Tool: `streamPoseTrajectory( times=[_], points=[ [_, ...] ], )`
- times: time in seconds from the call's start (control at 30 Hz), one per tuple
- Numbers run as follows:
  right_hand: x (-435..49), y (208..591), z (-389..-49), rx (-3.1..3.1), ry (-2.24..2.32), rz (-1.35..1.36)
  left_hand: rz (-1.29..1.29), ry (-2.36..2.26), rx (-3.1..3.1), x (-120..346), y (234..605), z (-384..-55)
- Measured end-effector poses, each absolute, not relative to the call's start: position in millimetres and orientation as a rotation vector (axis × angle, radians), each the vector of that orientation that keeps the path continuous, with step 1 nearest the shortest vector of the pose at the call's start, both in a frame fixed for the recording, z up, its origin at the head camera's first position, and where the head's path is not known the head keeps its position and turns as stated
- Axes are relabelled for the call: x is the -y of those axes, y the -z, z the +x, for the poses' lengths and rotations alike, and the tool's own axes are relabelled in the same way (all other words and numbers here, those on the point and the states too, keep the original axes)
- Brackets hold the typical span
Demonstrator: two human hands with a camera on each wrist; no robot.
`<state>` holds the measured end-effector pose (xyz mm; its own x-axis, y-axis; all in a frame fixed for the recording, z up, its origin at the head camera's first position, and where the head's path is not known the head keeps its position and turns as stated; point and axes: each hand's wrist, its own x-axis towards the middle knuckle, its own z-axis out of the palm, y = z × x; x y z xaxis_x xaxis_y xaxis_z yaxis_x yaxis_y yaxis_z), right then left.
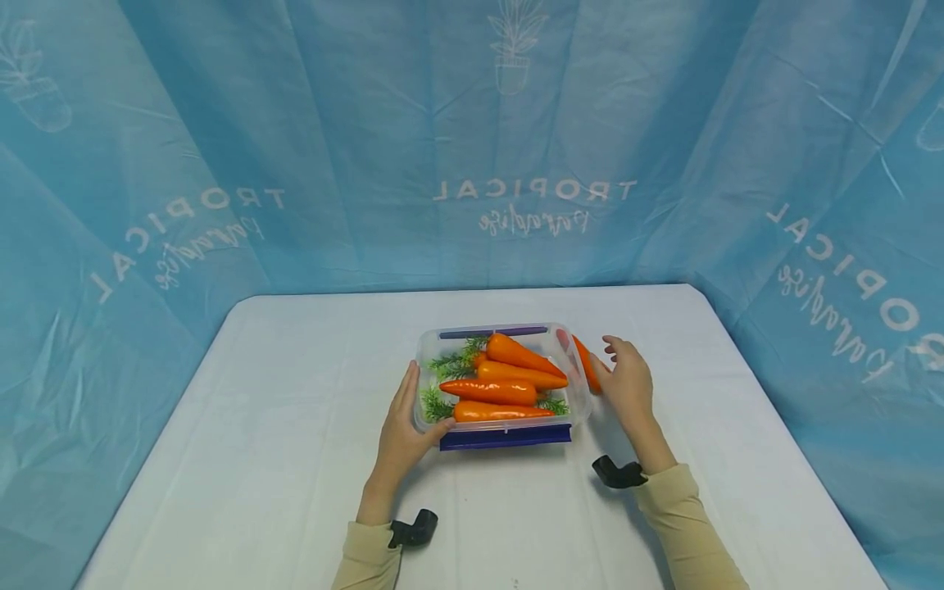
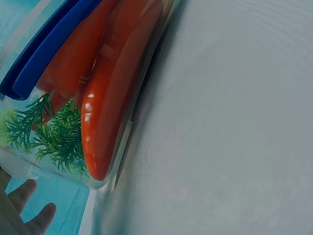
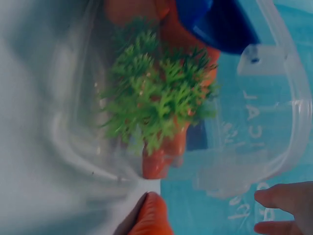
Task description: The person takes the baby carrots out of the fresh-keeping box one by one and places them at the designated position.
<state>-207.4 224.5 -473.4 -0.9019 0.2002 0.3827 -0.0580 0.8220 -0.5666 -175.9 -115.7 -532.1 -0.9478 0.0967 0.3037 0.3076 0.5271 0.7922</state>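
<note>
A clear plastic container [image 1: 579,401] with blue clips holds several orange carrots [image 1: 509,352] with green leafy tops. My left hand [image 1: 403,434] rests along its left side, fingers extended and thumb over the front left corner. In the left wrist view, fingertips [image 2: 44,218] show just beyond the container's end. One more carrot [image 1: 587,365] lies outside, against the right end of the container. Beside that carrot is my right hand [image 1: 625,385], its thumb near or touching it and its fingers spread apart. The right wrist view shows the carrot [image 3: 151,218] by the thumb, away from the other fingers.
The container stands on a white-covered table [image 1: 295,393]. Blue curtains [image 1: 354,164] with printed lettering rise behind the table and along both sides. A blue clip [image 1: 505,437] hangs down at the container's front. Black wrist cameras [image 1: 415,528] sit on both wrists.
</note>
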Motion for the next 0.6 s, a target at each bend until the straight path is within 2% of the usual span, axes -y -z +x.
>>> streamPoseTrajectory(
  times=[0.6],
  points=[
    [-180.3, 463.7, -212.3, 2.49, -0.863, 0.339, -0.34, 1.397, 2.544, 116.1, 531.0, -174.1]
  ],
)
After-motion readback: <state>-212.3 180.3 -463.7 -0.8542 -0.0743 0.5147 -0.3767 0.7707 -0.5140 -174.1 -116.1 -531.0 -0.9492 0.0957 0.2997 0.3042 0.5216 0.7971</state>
